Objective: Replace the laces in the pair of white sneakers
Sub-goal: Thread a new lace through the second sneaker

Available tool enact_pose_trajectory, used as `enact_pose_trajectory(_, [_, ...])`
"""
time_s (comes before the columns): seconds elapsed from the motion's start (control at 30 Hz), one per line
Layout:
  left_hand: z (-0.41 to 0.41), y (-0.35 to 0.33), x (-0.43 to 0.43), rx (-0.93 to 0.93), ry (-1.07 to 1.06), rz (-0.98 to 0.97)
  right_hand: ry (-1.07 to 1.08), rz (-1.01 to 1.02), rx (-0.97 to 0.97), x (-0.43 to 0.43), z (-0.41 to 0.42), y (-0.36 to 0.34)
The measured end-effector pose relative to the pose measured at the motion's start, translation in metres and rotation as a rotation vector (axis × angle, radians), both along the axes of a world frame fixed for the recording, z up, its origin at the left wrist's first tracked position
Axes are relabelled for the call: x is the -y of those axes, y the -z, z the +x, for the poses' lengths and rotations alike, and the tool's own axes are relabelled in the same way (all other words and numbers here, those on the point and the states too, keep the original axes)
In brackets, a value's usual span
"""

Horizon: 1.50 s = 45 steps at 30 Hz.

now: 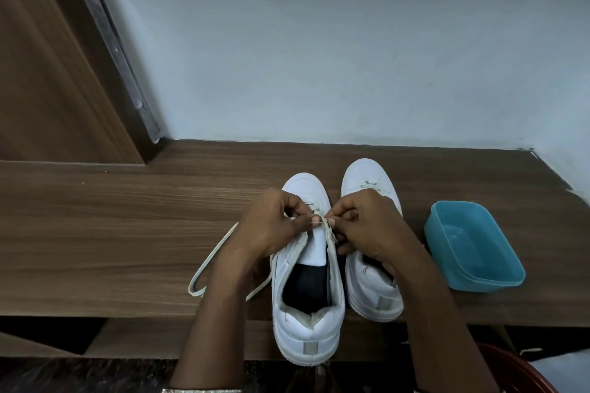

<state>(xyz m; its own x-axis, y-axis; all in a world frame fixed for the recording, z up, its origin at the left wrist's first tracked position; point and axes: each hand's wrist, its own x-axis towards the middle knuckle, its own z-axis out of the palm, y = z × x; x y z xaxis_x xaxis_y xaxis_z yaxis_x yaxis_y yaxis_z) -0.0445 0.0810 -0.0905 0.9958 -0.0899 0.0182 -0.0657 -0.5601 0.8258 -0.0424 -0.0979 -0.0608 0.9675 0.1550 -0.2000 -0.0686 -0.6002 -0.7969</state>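
Note:
Two white sneakers stand side by side on a wooden shelf, toes pointing to the wall. The left sneaker (308, 306) is nearer, its heel hanging over the shelf's front edge; the right sneaker (370, 182) sits further back. Over the left sneaker's eyelets, my left hand (271, 226) and my right hand (364, 226) each pinch a white lace (327, 226) with a frayed end. A long loop of that lace (210, 258) trails on the shelf to the left. The upper eyelets of the left sneaker are bare and its tongue shows.
A blue plastic tub (472, 246) stands on the shelf (111, 233) right of the sneakers. A pale wall runs behind, a wooden panel (48, 73) rises at the left. A red rim (517, 370) shows at the bottom right.

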Motion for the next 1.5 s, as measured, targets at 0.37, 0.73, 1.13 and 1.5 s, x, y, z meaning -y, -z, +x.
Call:
enact_pose_trajectory(0.37, [-0.007,-0.007,-0.013,-0.032,-0.034,-0.013,0.311,0.791,-0.061,0.011,0.006,-0.019])
enact_pose_trajectory(0.73, [-0.007,-0.009,-0.017,-0.102,0.03,0.03,0.183,0.153,0.332,0.034,0.007,-0.019])
enact_pose_trajectory(1.13, [-0.007,-0.002,-0.025,-0.186,0.094,-0.09,-0.056,-0.137,0.329,0.021,0.008,-0.008])
enact_pose_trajectory(1.5, [-0.006,-0.004,-0.026,-0.202,0.093,-0.095,0.229,1.305,-0.012,0.041,0.006,-0.025])
